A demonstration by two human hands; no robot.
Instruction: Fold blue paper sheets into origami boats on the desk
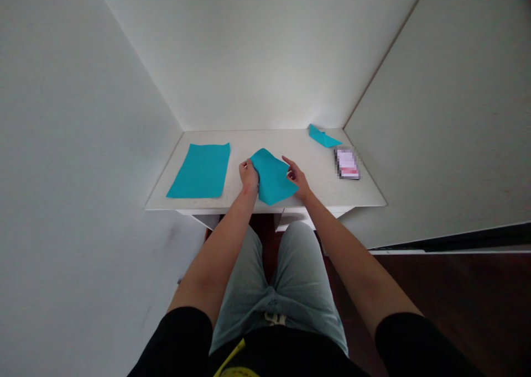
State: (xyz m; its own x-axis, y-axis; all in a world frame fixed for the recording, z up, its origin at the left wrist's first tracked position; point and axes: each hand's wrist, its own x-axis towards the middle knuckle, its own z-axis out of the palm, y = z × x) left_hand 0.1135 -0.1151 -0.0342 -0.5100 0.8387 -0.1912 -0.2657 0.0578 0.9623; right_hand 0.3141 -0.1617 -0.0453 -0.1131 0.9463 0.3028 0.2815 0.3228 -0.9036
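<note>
The left hand grips a bright blue paper sheet on the white table; the open right hand touches its right side.

Left hand pinching teal paper, right hand touching edge

Teal paper sheet: irregular four-sided outline, set skewed, one corner aimed at the far wall, lying near the front edge of the worktop.
</note>
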